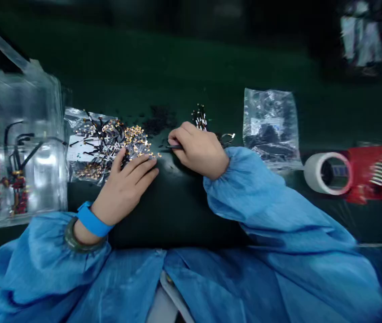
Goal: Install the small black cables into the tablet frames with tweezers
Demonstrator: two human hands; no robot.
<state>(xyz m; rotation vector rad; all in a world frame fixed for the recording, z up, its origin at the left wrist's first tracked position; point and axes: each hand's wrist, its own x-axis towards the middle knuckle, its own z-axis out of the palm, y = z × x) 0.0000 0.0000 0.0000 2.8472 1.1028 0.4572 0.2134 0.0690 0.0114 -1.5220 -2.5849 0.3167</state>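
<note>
My left hand (pixel 125 186) lies flat on the dark green table, fingers spread, with its fingertips at the edge of a pile of small gold-tipped black wire parts (pixel 116 141) spilled over a clear bag. My right hand (pixel 199 150) is curled shut on a thin dark tool, likely scissors (pixel 226 139), whose looped handle sticks out to the right of the hand. A small bundle of black and white wire ends (pixel 199 117) stands just behind the right hand. Both arms wear blue sleeves; a blue band (pixel 93 220) wraps the left wrist.
A clear plastic box (pixel 19 152) holding black and red cable parts stands at the left. A clear bag of dark parts (pixel 270 125) lies right of centre. A tape roll (pixel 327 172) and a red packet (pixel 379 172) lie at the right.
</note>
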